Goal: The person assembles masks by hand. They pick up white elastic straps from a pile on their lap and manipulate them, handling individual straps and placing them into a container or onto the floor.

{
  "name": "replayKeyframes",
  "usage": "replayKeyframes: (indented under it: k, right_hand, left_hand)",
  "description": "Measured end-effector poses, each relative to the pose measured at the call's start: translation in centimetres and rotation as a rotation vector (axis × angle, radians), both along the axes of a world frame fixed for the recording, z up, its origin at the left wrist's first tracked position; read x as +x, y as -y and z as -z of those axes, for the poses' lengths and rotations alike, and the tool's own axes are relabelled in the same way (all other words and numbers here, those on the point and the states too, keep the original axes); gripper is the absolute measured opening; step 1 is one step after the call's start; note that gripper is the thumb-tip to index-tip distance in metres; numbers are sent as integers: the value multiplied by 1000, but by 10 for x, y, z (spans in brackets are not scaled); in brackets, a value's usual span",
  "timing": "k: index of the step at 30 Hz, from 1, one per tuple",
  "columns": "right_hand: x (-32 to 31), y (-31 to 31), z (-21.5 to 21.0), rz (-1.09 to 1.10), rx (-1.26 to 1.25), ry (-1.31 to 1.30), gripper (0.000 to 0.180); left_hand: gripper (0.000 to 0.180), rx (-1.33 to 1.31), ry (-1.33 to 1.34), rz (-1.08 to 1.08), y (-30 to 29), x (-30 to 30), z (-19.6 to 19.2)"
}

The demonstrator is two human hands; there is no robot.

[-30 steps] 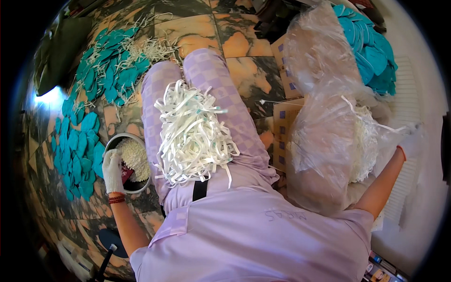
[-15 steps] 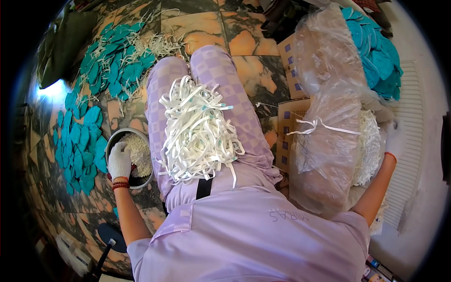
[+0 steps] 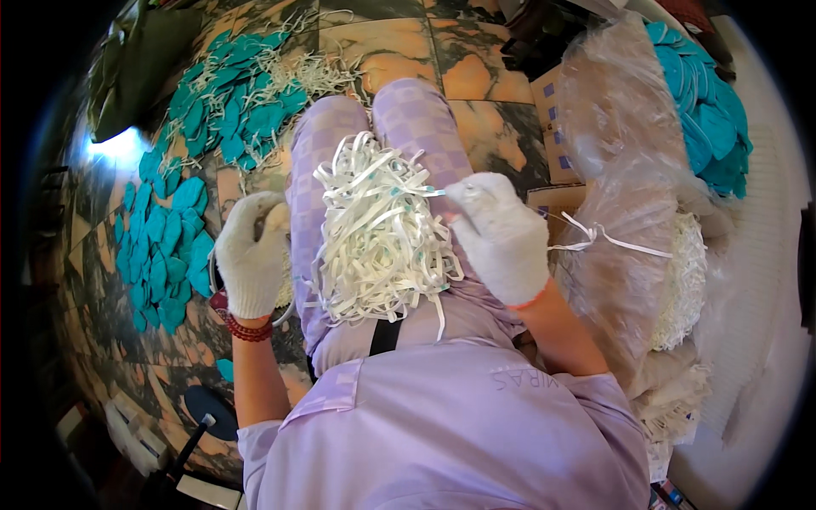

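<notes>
A heap of white strips (image 3: 387, 246), some with teal tips, lies across my lap. My left hand (image 3: 253, 259), in a white knit glove, is raised left of the heap, over the bowl, with its fingers curled in; whatever they hold is hidden. My right hand (image 3: 500, 242), gloved alike, is at the heap's right edge, thumb and fingers drawn together. The teal tip of one strip reaches its fingertips; I cannot tell whether they grip it. Behind my left hand, the bowl (image 3: 291, 313) of small white pieces is mostly covered.
Flat teal pieces (image 3: 161, 255) are piled on the marbled floor at left, with another pile (image 3: 229, 102) tangled with pale strips farther off. At right, a clear plastic bag (image 3: 612, 161) leans by cardboard boxes (image 3: 557, 200), with teal pieces (image 3: 705, 110) and white material (image 3: 680, 280) beside it.
My left hand has risen out of the bowl toward my lap. My right hand has come from the white material beside the bag to the right edge of the strip heap. The view has shifted slightly.
</notes>
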State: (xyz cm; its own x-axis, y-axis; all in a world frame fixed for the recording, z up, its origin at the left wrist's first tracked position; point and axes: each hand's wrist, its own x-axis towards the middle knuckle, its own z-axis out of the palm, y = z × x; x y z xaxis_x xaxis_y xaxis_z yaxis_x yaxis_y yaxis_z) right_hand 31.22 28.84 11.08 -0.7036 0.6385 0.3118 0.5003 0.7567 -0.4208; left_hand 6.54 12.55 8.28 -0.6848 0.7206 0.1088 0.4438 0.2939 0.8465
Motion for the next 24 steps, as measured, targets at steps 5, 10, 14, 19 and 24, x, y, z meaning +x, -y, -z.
replayKeyframes:
  k: [5, 10, 14, 19, 24]
  right_hand:
    - [-29, -7, 29, -75, 143, 81, 15]
    - [-18, -14, 26, -131, 158, 15, 14]
    - [-11, -8, -8, -193, -54, -131, 19]
    - [31, -29, -48, 99, -933, -727, 16]
    - [70, -58, -28, 133, -476, -365, 26]
  left_hand:
    - [26, -86, 16, 173, -27, 31, -41]
    - [41, -95, -52, 392, -53, 52, -46]
    - [45, 111, -379, 504, -72, 60, -37]
    - [24, -37, -291, 828, -79, 57, -44]
    - [14, 8, 1, 803, -71, 57, -43]
